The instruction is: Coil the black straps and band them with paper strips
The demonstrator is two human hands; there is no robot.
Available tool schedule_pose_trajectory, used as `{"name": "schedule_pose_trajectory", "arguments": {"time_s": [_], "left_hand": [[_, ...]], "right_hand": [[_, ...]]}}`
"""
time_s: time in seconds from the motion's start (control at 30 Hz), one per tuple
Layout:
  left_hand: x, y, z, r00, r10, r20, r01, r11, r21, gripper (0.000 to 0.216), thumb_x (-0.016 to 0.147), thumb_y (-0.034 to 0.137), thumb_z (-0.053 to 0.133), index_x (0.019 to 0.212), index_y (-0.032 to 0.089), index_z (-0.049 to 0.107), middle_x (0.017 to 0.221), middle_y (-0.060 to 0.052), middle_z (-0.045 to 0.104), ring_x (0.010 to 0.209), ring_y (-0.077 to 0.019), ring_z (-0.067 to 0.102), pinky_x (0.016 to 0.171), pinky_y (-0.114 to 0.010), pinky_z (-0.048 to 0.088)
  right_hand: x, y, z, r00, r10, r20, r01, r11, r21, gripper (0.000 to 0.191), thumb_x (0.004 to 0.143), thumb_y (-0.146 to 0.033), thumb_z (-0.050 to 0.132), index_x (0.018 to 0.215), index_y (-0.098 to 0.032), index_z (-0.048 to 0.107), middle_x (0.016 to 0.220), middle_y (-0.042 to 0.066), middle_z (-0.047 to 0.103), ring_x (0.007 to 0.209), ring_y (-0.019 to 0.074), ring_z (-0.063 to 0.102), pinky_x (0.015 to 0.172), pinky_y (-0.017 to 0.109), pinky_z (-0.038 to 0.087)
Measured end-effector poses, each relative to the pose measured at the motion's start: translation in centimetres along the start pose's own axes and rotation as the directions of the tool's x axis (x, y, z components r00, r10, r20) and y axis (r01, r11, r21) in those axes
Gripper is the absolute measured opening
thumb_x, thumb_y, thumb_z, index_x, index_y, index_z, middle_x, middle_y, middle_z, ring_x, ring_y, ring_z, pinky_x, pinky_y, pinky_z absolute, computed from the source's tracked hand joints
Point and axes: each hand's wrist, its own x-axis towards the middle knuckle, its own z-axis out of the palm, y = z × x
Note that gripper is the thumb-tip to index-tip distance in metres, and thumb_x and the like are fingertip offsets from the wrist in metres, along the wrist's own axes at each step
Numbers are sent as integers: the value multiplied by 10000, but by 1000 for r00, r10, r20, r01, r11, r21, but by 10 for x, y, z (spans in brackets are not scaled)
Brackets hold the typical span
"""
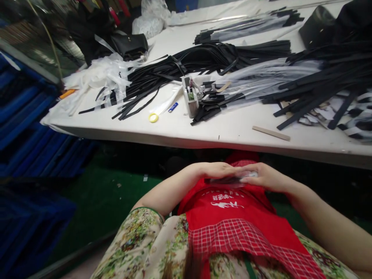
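Both my hands are in front of the red apron (229,209), below the table edge. My left hand (217,169) lies over a dark, thin, shiny thing (222,180), its fingers reaching toward the other hand. My right hand (263,176) closes on the same thing from the other side, with a pale, glossy bit at its fingertips. The fingers overlap and are slightly blurred, so I cannot make out what the thing is. Neither hand touches the table.
The white-covered table (162,130) bears bundles of black strips (215,56), a grey tape dispenser (190,97), a yellow ring (153,117), a small blue-labelled item (173,107), a flat beige strip (271,133) and crumpled white plastic (107,75). Blue pallets (26,116) stand at left.
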Motion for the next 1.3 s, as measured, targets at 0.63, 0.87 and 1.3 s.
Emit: {"name": "schedule_pose_trajectory", "arguments": {"time_s": [0.63,0.87,1.3], "left_hand": [[-22,34,-56,781,103,-616,-620,6,-785,367,1021,203,353,689,148,496,482,88,397,342,-5,381,498,-110,417],[13,30,-41,476,223,-851,-641,750,-162,168,933,300,524,892,163,611,835,-55,691,841,-177,663,916,-332,465],[-1,9,46,905,304,-299,-99,832,545,400,950,419,395,612,215,453,537,23,424,503,-146,425,598,-283,349]], "right_hand": [[-10,12,10,995,-78,60,86,984,-154,552,922,-551,474,1361,-226,557,1270,106,637,1213,310,552,1101,460,355],[-29,-12,15,982,-161,98,150,983,107,483,915,-548,501,1138,-164,690,955,108,689,956,256,642,911,388,503],[-19,26,-42,853,74,-516,22,984,178,398,798,-589,602,798,-193,565,527,-35,492,457,132,482,529,286,470]]}}
